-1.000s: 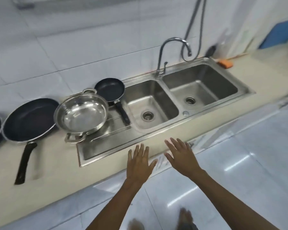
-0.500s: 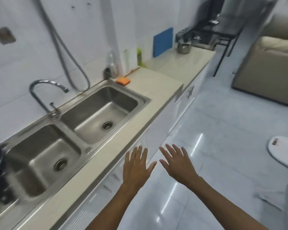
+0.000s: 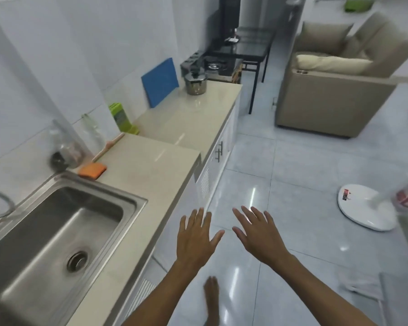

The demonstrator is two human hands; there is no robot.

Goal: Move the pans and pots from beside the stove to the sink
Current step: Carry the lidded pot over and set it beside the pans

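A steel pot with a lid (image 3: pixel 195 84) stands at the far end of the beige counter, just in front of a black gas stove (image 3: pixel 212 64). The steel sink (image 3: pixel 57 234) fills the lower left, and its visible right basin holds nothing. My left hand (image 3: pixel 194 238) and my right hand (image 3: pixel 257 234) hover palm-down over the floor in front of the counter, fingers spread, holding nothing. Both are far from the pot. The pans to the left of the sink are out of view.
A blue cutting board (image 3: pixel 160 81) leans on the wall near the pot. A green box (image 3: pixel 120 117), an orange sponge (image 3: pixel 92 171) and a bottle (image 3: pixel 65 147) sit behind the sink. A beige armchair (image 3: pixel 335 78), a black table (image 3: pixel 252 47) and a white fan base (image 3: pixel 365 207) stand on the tiled floor.
My view has swung right, from the pans and sink toward the counter's far end and the stove. Both hands stay open and held out in front.
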